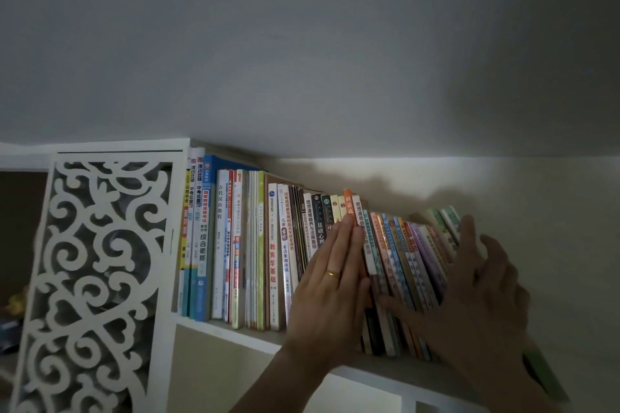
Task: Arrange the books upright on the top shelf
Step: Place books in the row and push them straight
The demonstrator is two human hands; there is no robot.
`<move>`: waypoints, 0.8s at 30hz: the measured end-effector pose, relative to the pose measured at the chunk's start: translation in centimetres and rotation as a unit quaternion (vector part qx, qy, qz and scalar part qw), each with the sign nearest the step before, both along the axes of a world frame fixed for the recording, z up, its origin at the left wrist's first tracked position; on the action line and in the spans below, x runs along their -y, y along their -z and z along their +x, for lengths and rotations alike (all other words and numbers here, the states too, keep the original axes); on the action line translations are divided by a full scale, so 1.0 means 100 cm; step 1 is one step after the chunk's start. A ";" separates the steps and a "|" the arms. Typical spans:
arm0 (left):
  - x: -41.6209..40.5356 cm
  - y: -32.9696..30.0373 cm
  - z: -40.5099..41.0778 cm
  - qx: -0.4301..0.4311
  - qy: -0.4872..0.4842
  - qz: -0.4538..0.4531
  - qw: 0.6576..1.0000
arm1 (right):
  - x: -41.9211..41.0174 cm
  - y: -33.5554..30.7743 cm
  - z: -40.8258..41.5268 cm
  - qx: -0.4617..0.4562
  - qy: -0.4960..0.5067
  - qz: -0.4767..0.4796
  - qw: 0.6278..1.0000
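A long row of books [235,245] stands spine-out on the white top shelf [235,334]. The books on the left stand upright. The thin colourful books [407,265] on the right lean to the left. My left hand [330,282], with a gold ring, lies flat with straight fingers against the spines near an orange book [349,203]. My right hand [476,292] has its fingers spread, its thumb touching the lower spines of the leaning books and its fingers reaching over the green books [443,221] at the row's right end.
A white carved lattice panel [94,278] closes the shelf's left side. The pale wall [503,184] runs behind the books and the ceiling [302,43] hangs close above them. A lower compartment [228,375] opens under the shelf board.
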State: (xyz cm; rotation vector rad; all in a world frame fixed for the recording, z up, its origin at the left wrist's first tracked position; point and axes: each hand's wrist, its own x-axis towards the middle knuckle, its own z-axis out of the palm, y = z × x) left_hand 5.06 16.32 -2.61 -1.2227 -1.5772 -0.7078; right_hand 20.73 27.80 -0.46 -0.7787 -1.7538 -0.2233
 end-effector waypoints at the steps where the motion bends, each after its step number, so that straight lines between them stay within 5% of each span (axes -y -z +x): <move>1: 0.001 0.001 -0.002 -0.005 -0.007 -0.006 1.000 | -0.002 0.001 0.001 -0.007 0.001 0.004 1.000; 16: -0.024 -0.010 0.038 0.059 -0.088 0.046 0.993 | -0.001 0.017 -0.004 -0.008 0.024 0.120 0.992; 24: -0.023 -0.003 0.037 0.061 -0.005 0.047 0.997 | -0.009 0.022 -0.003 -0.019 0.036 0.119 0.992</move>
